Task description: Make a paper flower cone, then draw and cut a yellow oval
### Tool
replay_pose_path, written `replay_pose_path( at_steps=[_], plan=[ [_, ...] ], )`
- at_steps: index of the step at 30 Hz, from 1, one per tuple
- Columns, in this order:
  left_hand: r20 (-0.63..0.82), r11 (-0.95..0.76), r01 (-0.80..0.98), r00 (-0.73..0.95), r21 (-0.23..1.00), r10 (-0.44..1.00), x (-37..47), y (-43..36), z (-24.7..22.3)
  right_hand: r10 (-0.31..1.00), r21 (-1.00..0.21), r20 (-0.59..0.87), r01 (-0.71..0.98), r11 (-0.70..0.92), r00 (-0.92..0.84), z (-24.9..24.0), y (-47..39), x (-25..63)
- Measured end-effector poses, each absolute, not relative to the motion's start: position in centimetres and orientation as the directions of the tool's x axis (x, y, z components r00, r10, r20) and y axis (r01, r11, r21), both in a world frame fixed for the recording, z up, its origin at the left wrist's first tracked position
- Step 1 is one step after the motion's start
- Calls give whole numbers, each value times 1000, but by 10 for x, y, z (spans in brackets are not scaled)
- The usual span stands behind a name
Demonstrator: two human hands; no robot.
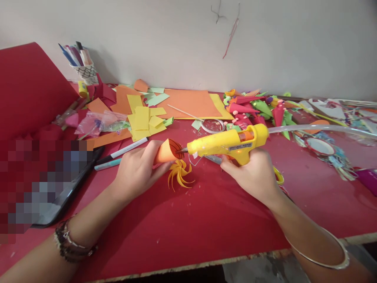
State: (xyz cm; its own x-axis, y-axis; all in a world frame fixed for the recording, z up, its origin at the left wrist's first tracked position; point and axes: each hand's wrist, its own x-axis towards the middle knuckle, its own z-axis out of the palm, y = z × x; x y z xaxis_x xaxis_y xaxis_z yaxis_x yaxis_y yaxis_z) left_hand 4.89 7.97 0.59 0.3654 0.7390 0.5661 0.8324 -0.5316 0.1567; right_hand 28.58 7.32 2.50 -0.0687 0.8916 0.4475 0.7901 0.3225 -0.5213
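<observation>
1. Currently, the left hand [134, 169] pinches an orange paper cone [164, 152] above a red table [176, 232], open end jutting beyond the grip.
2. Right hand [257, 173] clasps a yellow glue gun [216, 144], nozzle [184, 150] at that end.

Desk [188, 232]: red, pale front edge
Left: white marker [126, 148], teal pen [107, 164]
Back: pen cup [85, 72], paper scraps [142, 118], paper cones [244, 109]

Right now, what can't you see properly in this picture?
In the head view:
Right hand: some fingers hidden behind the hand itself.
Orange paper cone: deep inside, hidden by its wall.
Yellow glue gun: label writing too small, blurred.
Black-edged flat thing: surface blurred into blocks.
Purple thing: cut off by right edge.
</observation>
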Motion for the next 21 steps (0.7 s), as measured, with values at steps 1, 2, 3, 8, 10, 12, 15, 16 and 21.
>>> replay_pose_path(
  at_steps=[1, 2, 3, 8, 10, 12, 15, 16, 21],
  plan=[
    [557, -541, 828, 384, 144, 736, 48, 80, 6, 891, -515, 448, 794, 323, -72, 25, 74, 286],
    [545, -553, 823, 407, 131, 733, 48, 80, 6, 890, -509, 449, 797, 323, -74, 24, 74, 287],
    [532, -566, 816, 428, 120, 730, 47, 81, 5, 889, -504, 452, 800, 324, -75, 24, 74, 287],
    [496, -625, 778, 519, 62, 696, 43, 84, 5, 887, -487, 455, 812, 323, -79, 24, 75, 288],
    [493, -652, 757, 554, 36, 671, 42, 85, 5, 888, -478, 451, 816, 324, -89, 24, 76, 288],
    [493, -668, 744, 575, 17, 652, 41, 85, 6, 886, -467, 452, 820, 332, -101, 24, 76, 288],
    [486, -680, 733, 591, 9, 644, 40, 86, 8, 882, -460, 458, 820, 341, -110, 24, 77, 289],
    [480, -685, 728, 596, 15, 644, 40, 86, 9, 881, -459, 460, 820, 342, -110, 24, 77, 289],
    [403, -711, 696, 624, 105, 670, 36, 87, 11, 878, -466, 462, 810, 357, -121, 24, 77, 289]
  ],
)
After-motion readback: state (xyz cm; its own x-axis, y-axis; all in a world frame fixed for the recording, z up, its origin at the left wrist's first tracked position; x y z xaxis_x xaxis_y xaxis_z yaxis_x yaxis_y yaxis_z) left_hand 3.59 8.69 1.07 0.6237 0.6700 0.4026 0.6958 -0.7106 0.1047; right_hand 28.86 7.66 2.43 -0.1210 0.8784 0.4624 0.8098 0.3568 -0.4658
